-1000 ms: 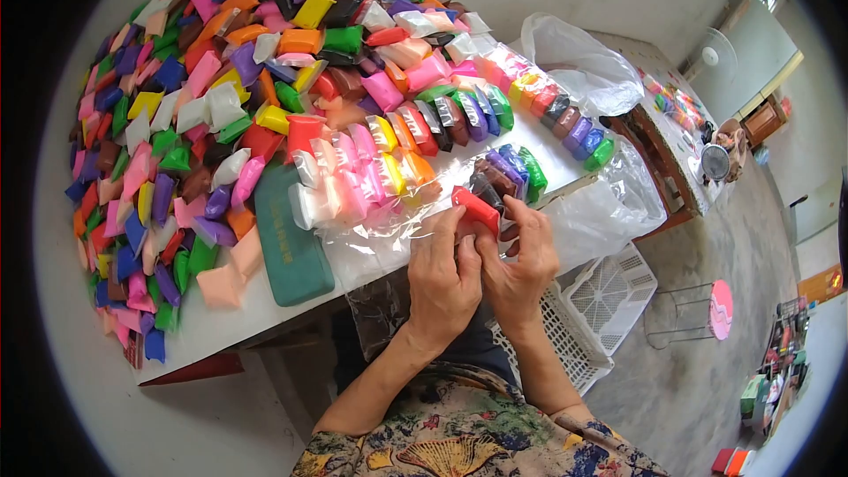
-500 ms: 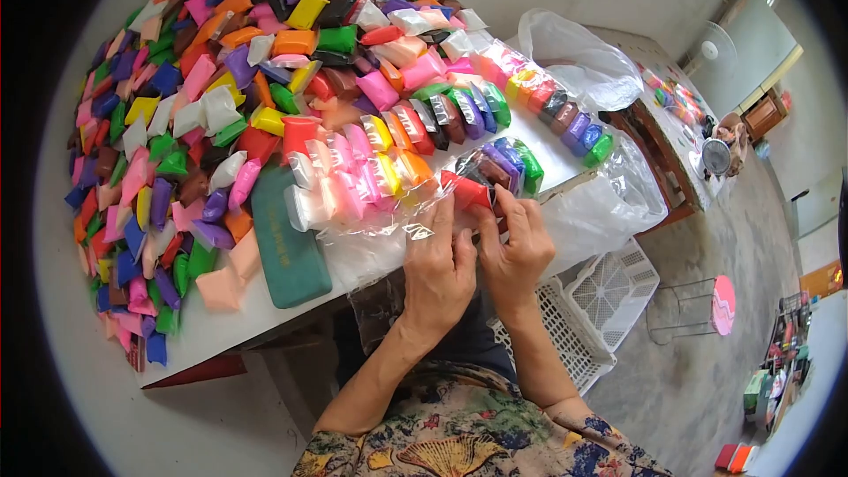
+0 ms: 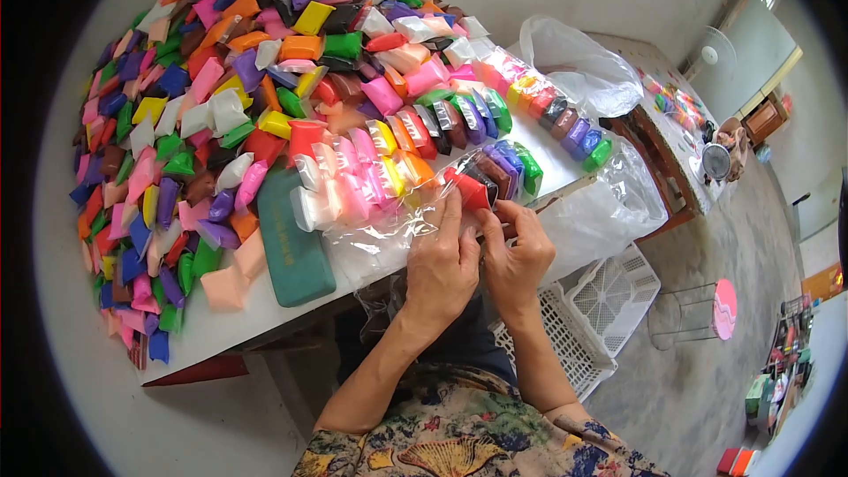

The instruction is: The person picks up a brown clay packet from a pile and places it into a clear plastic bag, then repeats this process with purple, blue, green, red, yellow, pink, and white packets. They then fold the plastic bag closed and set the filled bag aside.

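A clear plastic bag (image 3: pixel 411 223) lies at the table's front edge with a row of small coloured packets in it, pale pink through yellow and orange to blue and green. A red packet (image 3: pixel 466 189) sits in the row beside a black packet (image 3: pixel 481 178). My left hand (image 3: pixel 442 265) is closed on the bag's near edge, its index finger against the red packet. My right hand (image 3: pixel 518 252) has its fingers pinched together at the red packet's lower right end. Its fingertips are partly hidden. Behind lies another row of packets (image 3: pixel 430 130).
A big heap of loose coloured packets (image 3: pixel 212 115) covers the table's left. A green case (image 3: pixel 294 243) lies left of the bag. A filled bag (image 3: pixel 556 110) and loose clear plastic (image 3: pixel 609 199) lie to the right. White crates (image 3: pixel 565 327) and a pink-topped stool (image 3: pixel 723 309) stand on the floor.
The red packet has turned and now sits closer against the black one in the row. Both my hands stay close by with small finger movements. The view has shifted slightly.
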### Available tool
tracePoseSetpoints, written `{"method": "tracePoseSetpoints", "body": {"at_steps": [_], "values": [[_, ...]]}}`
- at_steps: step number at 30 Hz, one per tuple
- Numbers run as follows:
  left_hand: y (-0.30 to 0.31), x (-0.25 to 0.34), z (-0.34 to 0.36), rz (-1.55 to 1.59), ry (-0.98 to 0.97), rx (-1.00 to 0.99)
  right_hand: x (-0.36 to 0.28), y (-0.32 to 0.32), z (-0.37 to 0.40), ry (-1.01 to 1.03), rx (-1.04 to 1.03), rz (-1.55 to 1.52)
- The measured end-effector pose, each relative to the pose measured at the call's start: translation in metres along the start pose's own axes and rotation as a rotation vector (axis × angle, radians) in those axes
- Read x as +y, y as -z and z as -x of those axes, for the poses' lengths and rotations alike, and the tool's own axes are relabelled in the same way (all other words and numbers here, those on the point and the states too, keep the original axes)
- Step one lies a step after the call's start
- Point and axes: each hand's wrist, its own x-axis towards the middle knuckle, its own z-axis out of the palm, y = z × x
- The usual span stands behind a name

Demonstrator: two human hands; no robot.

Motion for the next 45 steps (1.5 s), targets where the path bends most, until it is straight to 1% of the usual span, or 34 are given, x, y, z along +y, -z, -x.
{"method": "tracePoseSetpoints", "body": {"at_steps": [1,4,8,10,13,14,17,20,23,24,27,30,33,36,39,45], "values": [[-0.001,-0.001,0.0,-0.018,-0.02,0.005,-0.001,0.002,0.0,-0.016,-0.011,-0.015],[0.0,0.004,-0.004,-0.002,0.024,-0.026,0.009,-0.004,-0.002,0.092,-0.004,0.073],[-0.003,0.0,-0.004,-0.069,-0.02,-0.03,0.005,0.003,-0.005,0.071,-0.032,0.068],[-0.002,0.0,-0.003,-0.1,-0.026,-0.054,-0.011,0.019,-0.013,0.029,-0.054,0.026],[-0.007,0.0,-0.003,-0.15,-0.041,-0.025,-0.045,0.035,-0.043,0.119,-0.038,0.017],[-0.008,0.001,-0.003,-0.157,-0.051,-0.014,-0.052,0.034,-0.055,0.158,-0.062,0.001],[-0.007,0.006,-0.002,-0.134,-0.028,-0.032,-0.061,0.011,-0.085,0.268,-0.198,0.014],[-0.011,0.003,0.002,-0.13,-0.067,-0.057,-0.071,-0.018,-0.095,0.275,-0.425,0.272],[-0.015,0.0,0.005,-0.148,-0.092,-0.041,-0.086,-0.029,-0.105,0.161,-0.797,0.5],[-0.016,-0.001,0.006,-0.152,-0.092,-0.027,-0.083,-0.031,-0.104,0.126,-0.826,0.443],[-0.016,0.003,0.007,-0.035,-0.016,0.025,-0.076,-0.034,-0.104,0.143,-0.779,0.465],[-0.021,0.0,0.009,-0.096,-0.048,0.065,-0.071,-0.034,-0.105,0.161,-0.813,0.542],[-0.017,0.003,0.009,-0.128,-0.036,0.013,-0.079,-0.034,-0.105,0.196,-0.842,0.581],[-0.019,-0.005,0.008,-0.136,-0.163,0.037,-0.084,-0.042,-0.099,0.202,-0.822,0.651],[-0.017,-0.004,0.008,-0.111,-0.134,0.02,-0.077,-0.046,-0.099,0.247,-0.804,0.608],[-0.02,-0.006,0.008,-0.073,-0.092,0.001,-0.083,-0.044,-0.101,0.243,-0.842,0.63]]}}
